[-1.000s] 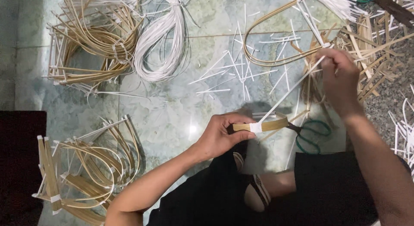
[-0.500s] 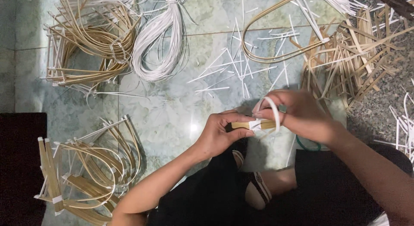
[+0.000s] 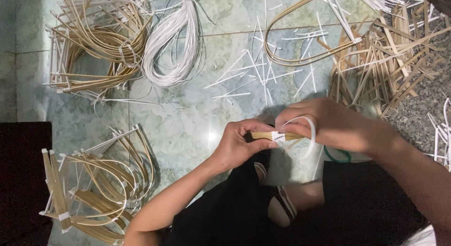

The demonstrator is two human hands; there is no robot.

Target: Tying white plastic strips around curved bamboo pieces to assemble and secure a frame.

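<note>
Left hand grips the bamboo strip bundle; right hand pinches a looped white strap, seemingly wrapped around it.

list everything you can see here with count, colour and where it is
bamboo strip bundle: one, tan, held in both hands
white strap: one, looped round the bundle's end
bent strip bundles: two heaps, tan, top left and bottom left
white strap coil: one, top centre
white offcuts: many, scattered mid floor
loose strips: one pile, tan, top right
scissors handle: green, under right wrist
left hand: pinching bundle
right hand: wrapping strap
</note>
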